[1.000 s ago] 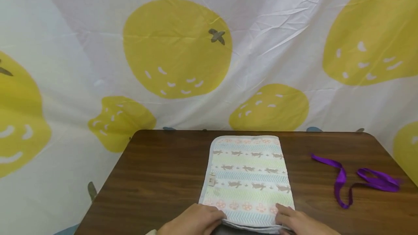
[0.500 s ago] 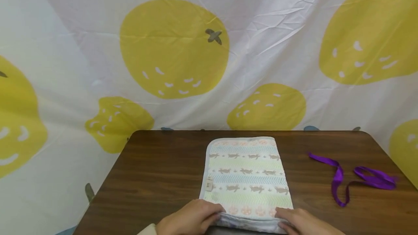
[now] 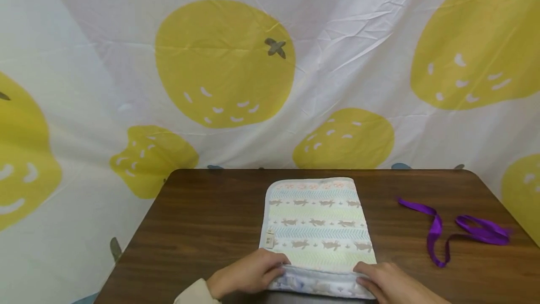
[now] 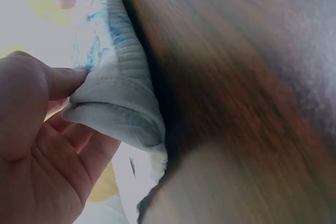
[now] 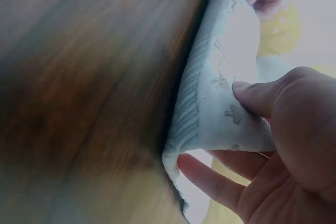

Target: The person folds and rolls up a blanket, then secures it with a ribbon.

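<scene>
A patterned towel (image 3: 316,229) with pastel stripes and rows of brown turtles lies folded on the brown table, a small tag at its left edge. Its near end is turned up and over into a band. My left hand (image 3: 255,271) pinches the left end of this fold, thumb on the outer face and fingers behind, as the left wrist view shows. At the right end, my right hand (image 3: 390,283) pinches the fold the same way. In the right wrist view, the fold's layers (image 5: 226,98) stand between the thumb and fingers.
A purple ribbon (image 3: 436,233) lies loosely curled on the wood table (image 3: 202,219), right of the towel. Behind the table's far edge hangs a white cloth (image 3: 354,60) printed with yellow fruit.
The towel's near edge has been lifted and folded away from me, covering the pink printed row. Both hands have stayed on its two near corners while turning it over.
</scene>
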The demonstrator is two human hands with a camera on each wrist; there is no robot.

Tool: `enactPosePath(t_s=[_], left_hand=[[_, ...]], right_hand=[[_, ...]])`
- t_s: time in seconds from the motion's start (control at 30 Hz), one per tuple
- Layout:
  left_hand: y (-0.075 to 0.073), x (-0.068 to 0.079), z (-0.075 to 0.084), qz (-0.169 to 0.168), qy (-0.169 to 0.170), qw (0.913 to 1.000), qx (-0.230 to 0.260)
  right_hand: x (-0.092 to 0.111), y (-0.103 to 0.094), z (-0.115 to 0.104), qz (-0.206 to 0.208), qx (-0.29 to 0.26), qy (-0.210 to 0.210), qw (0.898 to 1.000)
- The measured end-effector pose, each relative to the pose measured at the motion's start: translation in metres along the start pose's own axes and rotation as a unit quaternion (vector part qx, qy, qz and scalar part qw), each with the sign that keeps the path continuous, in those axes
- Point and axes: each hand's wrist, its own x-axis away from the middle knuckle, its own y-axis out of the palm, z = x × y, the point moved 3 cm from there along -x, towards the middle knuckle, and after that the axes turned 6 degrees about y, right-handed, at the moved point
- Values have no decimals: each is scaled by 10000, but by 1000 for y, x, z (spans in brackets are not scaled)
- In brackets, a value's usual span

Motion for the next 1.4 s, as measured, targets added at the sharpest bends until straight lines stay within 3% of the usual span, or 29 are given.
enactPosePath(t_s=[0.13,0.33,0.53,0.83,1.07,1.2,1.3,1.4], left_hand=[[1,-1,-4,79,-273,9993,-259],[3,-3,-6,62,-849,9917,-965],[6,-6,-7,73,-916,9799,-1773],[9,-9,-1,314,-488,9384,-3407],[13,-10,3,839,252,8937,-4400],[17,-10,6,887,544,8949,-4339],[19,-10,10,705,631,8997,-4262],[20,-10,14,481,628,8962,-4365]], right_hand=[[-4,-2,2,-23,111,90,9999],[-7,0,1,553,541,112,9969],[-10,3,0,853,896,331,9918],[-15,6,-2,297,1061,1308,9853],[-15,8,-5,384,1830,1450,9716],[-14,9,-7,614,2417,1350,9590],[-14,9,-8,813,2707,1201,9517],[-15,8,-9,898,2855,1065,9482]])
